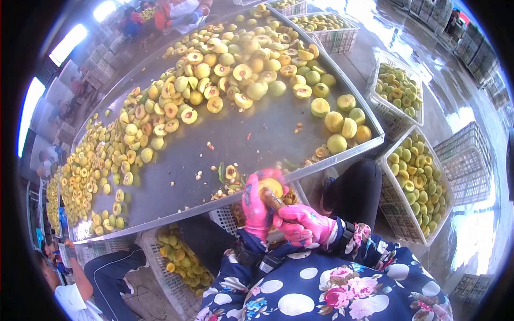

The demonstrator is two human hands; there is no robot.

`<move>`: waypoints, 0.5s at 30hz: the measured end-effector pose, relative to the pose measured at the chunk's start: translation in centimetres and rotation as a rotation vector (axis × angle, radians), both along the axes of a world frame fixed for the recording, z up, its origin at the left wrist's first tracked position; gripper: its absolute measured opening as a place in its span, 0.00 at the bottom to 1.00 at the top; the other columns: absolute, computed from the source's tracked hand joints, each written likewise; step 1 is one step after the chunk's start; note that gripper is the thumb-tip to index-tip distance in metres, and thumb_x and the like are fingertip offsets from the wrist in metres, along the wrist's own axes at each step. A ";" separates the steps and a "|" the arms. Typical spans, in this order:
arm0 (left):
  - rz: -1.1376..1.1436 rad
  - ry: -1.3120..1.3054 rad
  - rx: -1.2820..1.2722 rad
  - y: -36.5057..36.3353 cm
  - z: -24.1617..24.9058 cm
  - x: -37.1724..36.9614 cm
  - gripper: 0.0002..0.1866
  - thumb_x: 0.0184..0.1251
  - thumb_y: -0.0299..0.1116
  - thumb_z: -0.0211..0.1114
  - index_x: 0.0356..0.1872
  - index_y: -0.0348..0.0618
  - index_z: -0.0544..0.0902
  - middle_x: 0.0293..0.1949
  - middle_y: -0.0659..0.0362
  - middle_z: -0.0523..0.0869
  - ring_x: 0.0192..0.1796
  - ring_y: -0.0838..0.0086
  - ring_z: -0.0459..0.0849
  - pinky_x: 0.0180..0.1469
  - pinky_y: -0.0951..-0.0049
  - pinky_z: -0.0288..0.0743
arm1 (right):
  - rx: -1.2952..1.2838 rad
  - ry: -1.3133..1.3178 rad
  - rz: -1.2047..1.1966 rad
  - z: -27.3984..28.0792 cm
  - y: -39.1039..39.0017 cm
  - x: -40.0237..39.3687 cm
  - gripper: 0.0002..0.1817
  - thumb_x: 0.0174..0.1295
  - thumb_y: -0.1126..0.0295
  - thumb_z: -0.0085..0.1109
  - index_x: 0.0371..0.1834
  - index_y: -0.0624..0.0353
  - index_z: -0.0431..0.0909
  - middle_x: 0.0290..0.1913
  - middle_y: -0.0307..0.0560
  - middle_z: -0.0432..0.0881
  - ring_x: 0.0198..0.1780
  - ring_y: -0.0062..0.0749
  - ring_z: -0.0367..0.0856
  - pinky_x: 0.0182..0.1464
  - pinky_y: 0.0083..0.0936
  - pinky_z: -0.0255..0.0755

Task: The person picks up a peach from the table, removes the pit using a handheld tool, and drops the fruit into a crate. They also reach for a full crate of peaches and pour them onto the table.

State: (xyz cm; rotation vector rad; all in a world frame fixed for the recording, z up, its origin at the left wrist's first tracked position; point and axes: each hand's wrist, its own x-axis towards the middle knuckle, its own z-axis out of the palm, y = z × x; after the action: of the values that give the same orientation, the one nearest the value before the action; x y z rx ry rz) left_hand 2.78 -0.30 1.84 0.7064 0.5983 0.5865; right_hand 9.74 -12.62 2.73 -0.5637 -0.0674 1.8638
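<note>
Scanning from the left, I find a spread of cut and whole fruit [101, 166] on the metal counter [198, 144]. Toward the middle, at the counter's near edge, my left grip [255, 209], in a pink glove, is closed around a yellow fruit [272, 185]. I judge it light, firm enough to take a squeeze, yet likely to bruise under hard fingertips; a juicy cut face would be slippery. I'd take hold of it by the rounded skin at its sides, keeping fingers clear of the tool. Just right of that lies a brown tool [274, 201], touching or very near the fruit; I can't make out a blade. My right grip [306, 224] is clamped on this tool, which looks stiff and best held far back. Farther right, a full crate [393, 214] stands on the floor.
</note>
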 end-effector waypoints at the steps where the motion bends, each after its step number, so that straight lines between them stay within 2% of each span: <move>1: -0.031 -0.010 -0.022 0.2 0.5 0.0 0.20 0.72 0.48 0.44 0.46 0.41 0.74 0.41 0.50 0.80 0.33 0.64 0.81 0.30 0.69 0.77 | -0.004 -0.019 -0.005 0.1 -0.1 0.0 0.12 0.68 0.63 0.43 0.38 0.60 0.71 0.14 0.30 0.59 0.10 0.15 0.56 0.11 0.14 0.53; 4: -0.346 -0.017 -0.116 2.6 1.1 -1.2 0.20 0.72 0.46 0.44 0.48 0.40 0.74 0.41 0.49 0.79 0.37 0.62 0.81 0.33 0.68 0.78 | -0.026 -0.025 -0.009 0.7 0.0 -0.2 0.12 0.68 0.64 0.43 0.38 0.61 0.71 0.14 0.30 0.59 0.09 0.15 0.57 0.11 0.14 0.54; 7: -0.279 -0.188 0.057 2.6 -1.2 -1.3 0.21 0.72 0.47 0.44 0.51 0.40 0.73 0.43 0.51 0.79 0.41 0.61 0.80 0.36 0.67 0.79 | 0.019 0.128 -0.014 -0.2 0.6 -0.7 0.12 0.68 0.63 0.43 0.38 0.62 0.71 0.13 0.31 0.60 0.09 0.16 0.57 0.10 0.14 0.54; 10: -0.066 -0.400 -0.150 1.7 -3.0 -0.8 0.21 0.71 0.46 0.47 0.52 0.39 0.74 0.41 0.47 0.81 0.37 0.61 0.83 0.38 0.69 0.79 | 0.131 0.254 -0.028 -0.5 1.0 -1.0 0.14 0.68 0.62 0.43 0.37 0.62 0.71 0.12 0.33 0.61 0.08 0.17 0.56 0.09 0.15 0.55; 13: 0.328 -0.232 -0.561 -0.9 -1.9 -0.3 0.20 0.70 0.47 0.49 0.52 0.42 0.74 0.38 0.49 0.82 0.39 0.62 0.82 0.42 0.68 0.78 | 0.248 0.247 0.010 2.0 1.1 -1.9 0.15 0.69 0.60 0.42 0.37 0.63 0.71 0.12 0.34 0.62 0.06 0.18 0.55 0.09 0.15 0.55; 14: 0.218 -0.296 -0.575 -0.3 -1.5 -1.1 0.19 0.71 0.45 0.50 0.50 0.40 0.75 0.39 0.49 0.83 0.44 0.62 0.82 0.47 0.65 0.76 | 0.242 0.176 -0.002 1.5 1.0 -1.9 0.15 0.69 0.60 0.42 0.38 0.63 0.71 0.12 0.34 0.62 0.07 0.18 0.57 0.10 0.15 0.55; 15: 0.250 -0.176 -0.277 0.4 -0.8 -2.0 0.19 0.71 0.44 0.50 0.49 0.40 0.76 0.40 0.49 0.83 0.44 0.62 0.82 0.46 0.65 0.77 | 0.233 0.104 -0.012 0.9 1.0 -1.8 0.15 0.69 0.60 0.42 0.40 0.62 0.72 0.12 0.34 0.63 0.08 0.19 0.58 0.11 0.16 0.56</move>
State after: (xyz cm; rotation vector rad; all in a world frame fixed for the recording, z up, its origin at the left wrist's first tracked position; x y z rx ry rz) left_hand 0.76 0.09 1.06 0.3166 0.5934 0.7715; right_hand 7.91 -11.62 3.65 -0.3047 -0.2089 1.8390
